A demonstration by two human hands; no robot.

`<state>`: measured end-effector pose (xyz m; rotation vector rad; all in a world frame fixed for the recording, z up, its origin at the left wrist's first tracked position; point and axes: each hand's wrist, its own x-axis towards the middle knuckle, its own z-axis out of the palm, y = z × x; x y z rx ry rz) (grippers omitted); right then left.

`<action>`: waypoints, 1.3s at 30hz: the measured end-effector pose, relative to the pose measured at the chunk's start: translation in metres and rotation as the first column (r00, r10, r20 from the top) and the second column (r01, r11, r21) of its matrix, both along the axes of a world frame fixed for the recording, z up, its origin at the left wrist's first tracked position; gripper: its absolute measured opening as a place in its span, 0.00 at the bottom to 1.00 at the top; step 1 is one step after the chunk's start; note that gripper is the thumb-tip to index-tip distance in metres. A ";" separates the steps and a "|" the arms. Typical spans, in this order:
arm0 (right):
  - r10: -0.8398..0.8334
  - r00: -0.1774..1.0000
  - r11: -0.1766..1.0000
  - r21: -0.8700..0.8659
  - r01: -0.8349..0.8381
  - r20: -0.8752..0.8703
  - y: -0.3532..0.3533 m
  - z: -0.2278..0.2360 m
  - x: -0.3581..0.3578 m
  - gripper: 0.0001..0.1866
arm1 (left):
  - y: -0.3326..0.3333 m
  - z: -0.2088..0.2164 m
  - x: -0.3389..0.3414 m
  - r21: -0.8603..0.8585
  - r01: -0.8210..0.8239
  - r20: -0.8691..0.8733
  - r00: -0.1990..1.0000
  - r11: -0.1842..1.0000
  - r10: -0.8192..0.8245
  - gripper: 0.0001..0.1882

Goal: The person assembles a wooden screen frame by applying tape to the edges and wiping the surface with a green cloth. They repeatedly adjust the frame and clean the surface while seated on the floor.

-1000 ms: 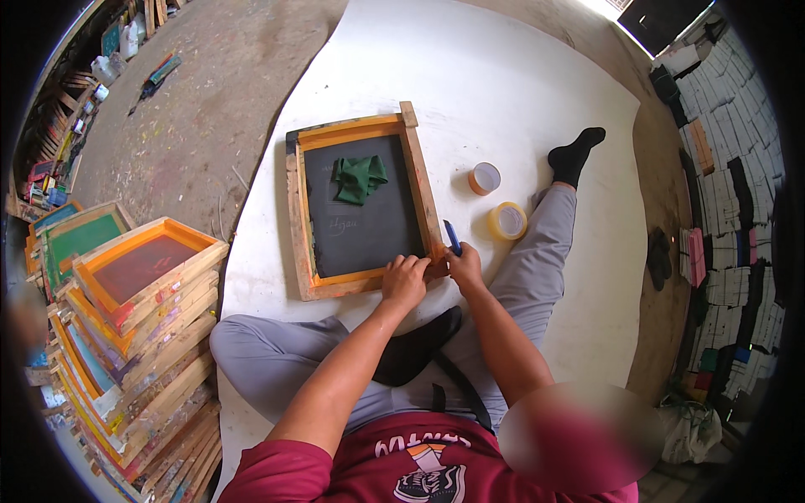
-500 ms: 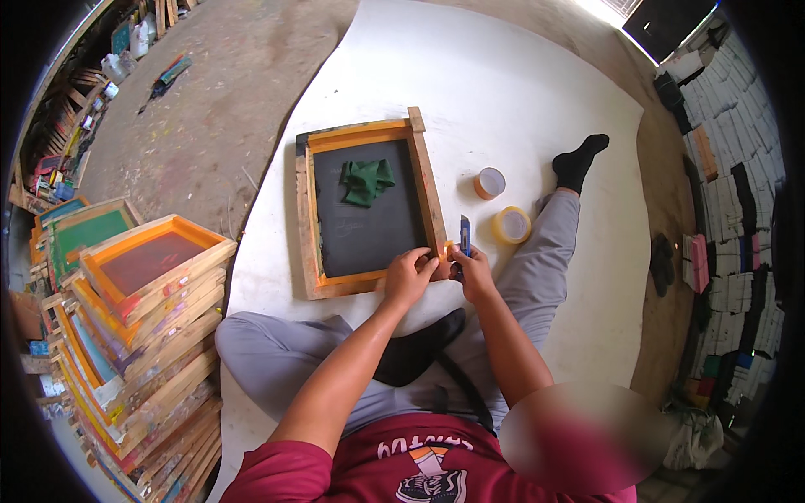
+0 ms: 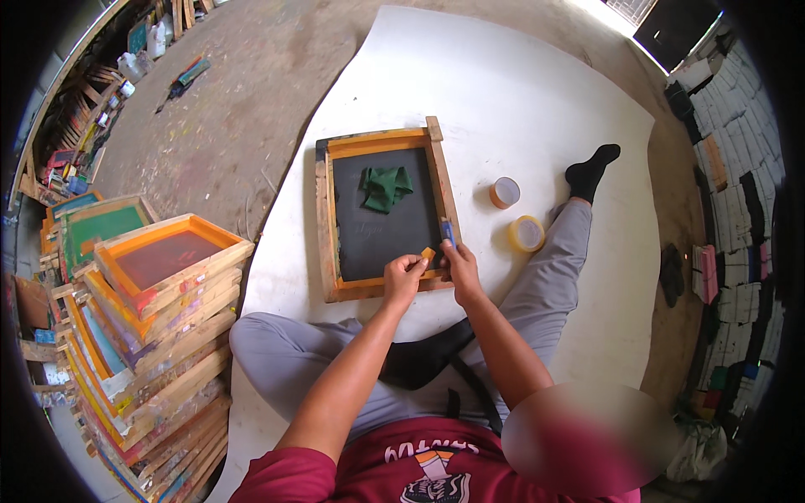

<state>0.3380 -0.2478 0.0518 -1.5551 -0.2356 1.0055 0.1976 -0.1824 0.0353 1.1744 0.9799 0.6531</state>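
A wooden screen-printing frame (image 3: 324,235) with dark mesh lies on the white sheet before my crossed leg. My left hand (image 3: 403,278) pinches a small orange-yellow strip, seemingly tape (image 3: 428,253), above the frame's near right corner. Beside it, my right hand (image 3: 462,272) is closed around a blue utility knife (image 3: 447,231), its tip end pointing away over the right rail. Whether the blade is out is too small to tell. A crumpled green cloth (image 3: 386,189) rests on the mesh.
Two tape rolls, one brownish (image 3: 505,193) and one yellow (image 3: 527,234), sit right of the frame near my outstretched leg. A tall stack of wooden frames (image 3: 189,281) rises at the left. Stacked pale bundles (image 3: 734,201) line the right side.
The orange-yellow strip, earlier at the frame's right edge, is now in my left hand over the corner. My right hand has brought the knife leftward over the right rail. The whole view has shifted slightly.
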 end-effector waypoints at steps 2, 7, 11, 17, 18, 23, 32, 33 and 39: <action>-0.064 0.992 0.998 0.029 0.061 0.106 -0.005 -0.004 0.011 0.21 | 0.001 -0.004 0.001 -0.045 -0.031 0.016 0.999 0.998 0.032 0.10; 0.067 0.553 0.955 -0.214 0.206 0.831 -0.025 -0.052 0.079 0.21 | 0.002 0.006 0.005 -0.121 -0.003 0.017 1.000 0.993 0.005 0.10; 0.210 0.280 0.957 -0.255 0.138 0.937 -0.019 -0.004 0.058 0.16 | 0.006 0.012 -0.003 -0.203 -0.014 0.028 0.999 0.979 0.020 0.09; 0.160 0.311 0.894 -0.004 -0.448 0.937 0.004 0.037 -0.006 0.14 | 0.016 0.014 -0.012 -0.276 0.036 0.125 0.992 0.960 -0.001 0.08; 0.171 0.305 0.879 -0.005 -0.477 0.937 0.008 0.037 -0.011 0.14 | 0.019 0.013 -0.016 -0.275 0.045 0.136 0.991 0.960 -0.007 0.08; 0.234 0.508 0.886 0.034 -0.463 0.829 0.026 0.032 -0.033 0.10 | 0.039 0.016 -0.044 -0.257 0.060 0.165 0.986 0.965 -0.017 0.08; 0.279 0.642 0.842 0.140 -0.521 0.714 0.068 0.038 -0.088 0.03 | 0.057 0.015 -0.100 -0.200 -0.046 0.117 0.991 0.979 0.070 0.07; 0.306 0.640 0.825 0.139 -0.548 0.704 0.072 0.038 -0.094 0.03 | 0.061 0.012 -0.109 -0.191 -0.027 0.116 0.992 0.981 0.050 0.07; 0.312 0.592 0.833 0.086 -0.546 0.743 0.099 0.023 -0.124 0.04 | 0.077 0.024 -0.133 -0.182 -0.191 0.082 0.975 0.965 0.208 0.08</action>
